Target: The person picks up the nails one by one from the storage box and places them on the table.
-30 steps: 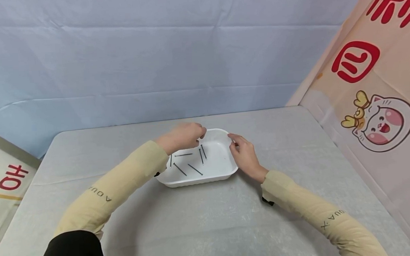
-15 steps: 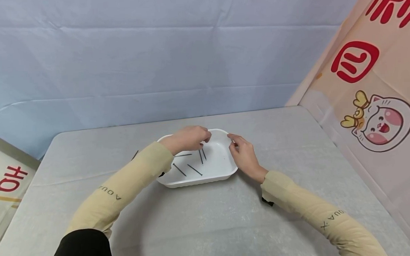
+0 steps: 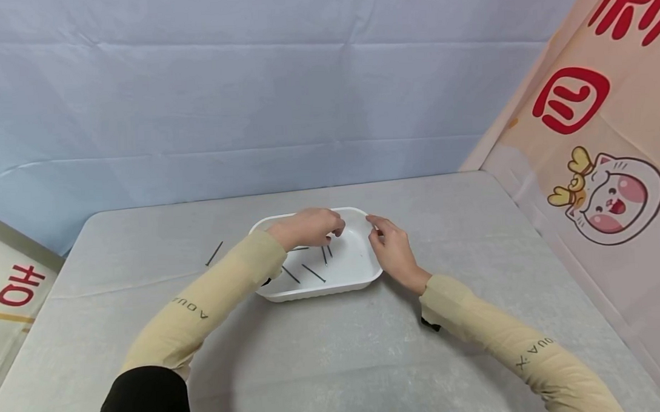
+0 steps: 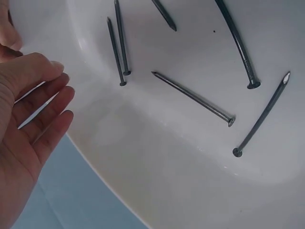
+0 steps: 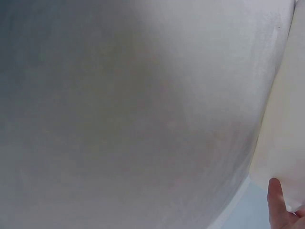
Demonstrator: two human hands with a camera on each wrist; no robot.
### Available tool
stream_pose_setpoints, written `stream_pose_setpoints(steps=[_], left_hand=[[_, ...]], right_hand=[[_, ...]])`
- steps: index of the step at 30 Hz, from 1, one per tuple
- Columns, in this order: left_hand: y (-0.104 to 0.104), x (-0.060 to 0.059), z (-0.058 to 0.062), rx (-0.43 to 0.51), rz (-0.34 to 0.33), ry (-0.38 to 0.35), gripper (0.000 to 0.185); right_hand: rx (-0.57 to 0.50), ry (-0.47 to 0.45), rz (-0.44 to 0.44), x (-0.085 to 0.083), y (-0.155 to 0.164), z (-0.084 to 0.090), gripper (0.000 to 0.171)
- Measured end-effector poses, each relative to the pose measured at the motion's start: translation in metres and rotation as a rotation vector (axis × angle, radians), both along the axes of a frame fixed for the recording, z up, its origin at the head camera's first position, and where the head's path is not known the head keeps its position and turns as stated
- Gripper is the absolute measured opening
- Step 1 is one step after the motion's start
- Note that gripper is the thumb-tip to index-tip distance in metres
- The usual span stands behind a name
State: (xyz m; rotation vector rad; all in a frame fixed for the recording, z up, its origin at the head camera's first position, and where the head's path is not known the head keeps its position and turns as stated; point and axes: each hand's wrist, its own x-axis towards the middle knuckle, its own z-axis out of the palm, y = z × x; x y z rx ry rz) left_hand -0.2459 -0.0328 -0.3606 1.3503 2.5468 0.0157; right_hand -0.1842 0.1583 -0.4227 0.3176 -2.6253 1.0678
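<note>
A white plastic tray (image 3: pixel 360 278) sits mid-table with several dark nails (image 3: pixel 313 272) lying loose on its floor. My left hand (image 3: pixel 331 231) hovers over the tray's far inner side. In the left wrist view its fingers (image 4: pixel 50 98) are straight and relaxed and hold nothing, just left of the nails (image 4: pixel 193 98) on the tray floor (image 4: pixel 167 167). My right hand (image 3: pixel 377 230) pinches the tray's right rim. In the right wrist view the tray wall (image 5: pixel 143 119) fills the frame and one fingertip (image 5: pixel 276 202) shows at the bottom right.
One nail (image 3: pixel 214 253) lies on the grey table (image 3: pixel 335 351) left of the tray. A printed banner (image 3: pixel 596 160) stands along the table's right edge, another board (image 3: pixel 11 284) is at the left, and a blue cloth backdrop hangs behind.
My left hand has shifted right and slightly nearer over the tray, and its arm has uncovered the nail lying on the table. The right hand and the tray have stayed put.
</note>
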Motion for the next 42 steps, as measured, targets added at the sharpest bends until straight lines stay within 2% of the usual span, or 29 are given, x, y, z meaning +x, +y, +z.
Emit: stream_pose_setpoints(steps=[4, 13, 17, 25, 33, 42], left_hand=[[0.000, 0.001, -0.003, 0.007, -0.004, -0.032, 0.021], [0.003, 0.002, -0.013, 0.005, -0.047, -0.050, 0.016], [0.003, 0.000, -0.017, 0.013, -0.043, -0.058, 0.015], [0.003, -0.002, -0.025, 0.008, -0.026, -0.039, 0.016], [0.004, -0.002, -0.032, -0.016, -0.056, -0.025, 0.022], [0.006, -0.002, -0.036, -0.054, -0.066, 0.014, 0.020]], right_hand=[[0.004, 0.003, 0.000, -0.001, 0.000, -0.001, 0.034], [0.004, 0.015, 0.002, -0.001, 0.001, -0.001, 0.034], [-0.001, 0.010, 0.000, -0.001, 0.000, -0.001, 0.034], [-0.004, 0.006, 0.003, -0.001, 0.001, -0.001, 0.034], [0.001, 0.002, 0.004, 0.000, 0.001, 0.000, 0.035], [-0.002, 0.007, 0.008, 0.001, 0.001, 0.001, 0.034]])
